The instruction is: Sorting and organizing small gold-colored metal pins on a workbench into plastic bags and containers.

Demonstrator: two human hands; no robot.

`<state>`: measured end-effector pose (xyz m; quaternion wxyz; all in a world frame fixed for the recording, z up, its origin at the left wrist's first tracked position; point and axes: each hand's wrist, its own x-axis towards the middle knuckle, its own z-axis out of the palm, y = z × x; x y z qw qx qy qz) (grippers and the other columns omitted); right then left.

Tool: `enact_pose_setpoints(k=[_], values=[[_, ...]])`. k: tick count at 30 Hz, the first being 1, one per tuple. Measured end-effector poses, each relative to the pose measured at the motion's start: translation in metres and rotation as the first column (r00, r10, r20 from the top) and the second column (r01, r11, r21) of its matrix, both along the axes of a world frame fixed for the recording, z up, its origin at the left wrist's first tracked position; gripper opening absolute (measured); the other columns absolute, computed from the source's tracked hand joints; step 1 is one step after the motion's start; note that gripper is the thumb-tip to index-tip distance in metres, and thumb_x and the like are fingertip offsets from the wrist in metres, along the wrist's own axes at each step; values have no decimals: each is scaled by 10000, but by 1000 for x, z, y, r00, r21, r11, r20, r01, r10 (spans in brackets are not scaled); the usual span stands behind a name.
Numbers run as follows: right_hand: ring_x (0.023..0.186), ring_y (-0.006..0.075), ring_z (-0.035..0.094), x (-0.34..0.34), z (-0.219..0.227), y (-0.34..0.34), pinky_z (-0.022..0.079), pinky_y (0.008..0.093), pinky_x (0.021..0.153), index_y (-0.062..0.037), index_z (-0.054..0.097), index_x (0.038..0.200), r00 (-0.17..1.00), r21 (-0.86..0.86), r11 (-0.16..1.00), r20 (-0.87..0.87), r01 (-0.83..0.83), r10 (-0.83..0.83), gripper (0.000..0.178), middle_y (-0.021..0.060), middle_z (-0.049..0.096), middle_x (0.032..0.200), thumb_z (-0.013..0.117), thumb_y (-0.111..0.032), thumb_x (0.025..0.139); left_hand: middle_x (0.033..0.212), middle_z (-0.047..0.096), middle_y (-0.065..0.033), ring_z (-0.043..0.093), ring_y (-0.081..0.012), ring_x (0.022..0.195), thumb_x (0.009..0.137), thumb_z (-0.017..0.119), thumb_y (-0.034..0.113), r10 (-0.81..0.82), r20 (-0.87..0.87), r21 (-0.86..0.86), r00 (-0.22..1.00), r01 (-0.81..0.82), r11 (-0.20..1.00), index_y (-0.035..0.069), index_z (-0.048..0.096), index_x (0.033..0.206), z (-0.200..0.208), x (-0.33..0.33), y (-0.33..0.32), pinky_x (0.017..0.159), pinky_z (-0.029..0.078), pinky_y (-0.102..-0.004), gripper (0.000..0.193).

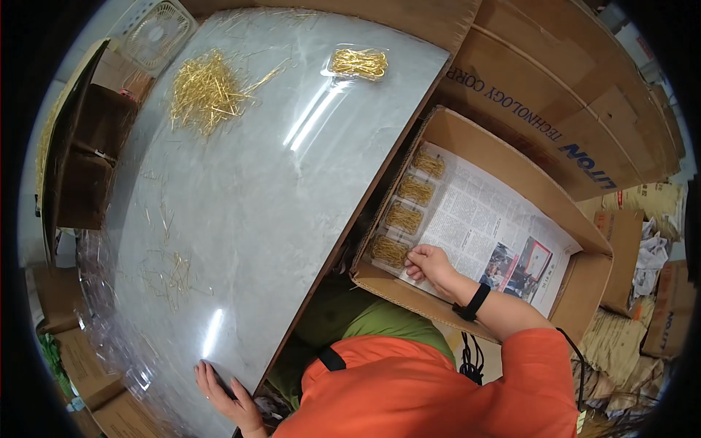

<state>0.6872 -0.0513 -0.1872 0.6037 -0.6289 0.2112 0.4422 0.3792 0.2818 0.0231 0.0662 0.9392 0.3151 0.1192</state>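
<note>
Inside an open cardboard box (595, 281), my right hand (432, 269) is closed at the corner of a small clear plastic tray (390, 250) filled with thin gold-coloured wire pieces. That tray is the nearest of several alike, lined up along the box's left wall on a sheet of newspaper (467, 212). My left hand (225, 394) rests on the near edge of the grey table (255, 219), fingers spread, holding nothing. Farther off on the table stands another filled clear tray (359, 63). A loose heap of gold wire pieces (207, 91) lies to its left.
More wire pieces (175, 281) are scattered along the table's left side. Stacked clear plastic trays (128, 328) line its left edge. A white plastic basket (157, 33) sits at the far left corner. Large cardboard (540, 95) rises behind the box, with crumpled paper (621, 343) at the right.
</note>
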Motion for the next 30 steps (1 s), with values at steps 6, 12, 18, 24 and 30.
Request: enact_pose_setpoints(k=[6, 12, 18, 24, 30], values=[[663, 104, 599, 0, 8, -1, 487, 238, 548, -36, 628, 1019, 1000, 2, 1000, 18, 19, -19, 119, 35, 668, 880, 589, -148, 1030, 1493, 462, -238, 382, -431, 1419, 994, 513, 217, 1, 19, -1, 1000, -1, 1000, -61, 470, 1432, -1, 1, 1, 1181, 273, -525, 521], [647, 88, 551, -9, 13, -14, 441, 236, 530, -48, 627, 1022, 993, -110, 992, 89, -62, 71, 106, -1, 614, 836, 587, -145, 1031, 1492, 464, -237, 384, -432, 1417, 991, 516, 212, -5, 29, 1, 1000, 5, 1000, -60, 473, 1429, -1, 0, 2, 1181, 272, -527, 518], [666, 99, 550, -8, 26, -14, 442, 252, 530, -57, 622, 1016, 996, -87, 996, 79, -30, 37, 87, 12, 599, 875, 585, -134, 1029, 1491, 466, -234, 388, -431, 1415, 988, 519, 205, 0, 28, 11, 1000, 0, 1000, -58, 478, 1425, -1, 0, 1, 1184, 268, -530, 512], [857, 117, 531, -15, -7, -31, 451, 258, 787, -58, 620, 1011, 966, -18, 998, 251, -56, 59, 56, 11, 583, 923, 595, -108, 1020, 1488, 474, -229, 387, -428, 1418, 981, 521, 198, -16, 14, 23, 1000, 15, 1000, -54, 479, 1426, 0, 1, 2, 1186, 264, -533, 513], [858, 119, 508, -15, 5, -22, 444, 267, 812, -34, 636, 1012, 982, -56, 998, 189, 4, 6, 77, 7, 596, 929, 615, -108, 1010, 1489, 475, -226, 386, -426, 1419, 974, 519, 189, -2, 26, 18, 1000, 1, 1000, -53, 480, 1427, -2, 0, 1, 1187, 260, -536, 515]])
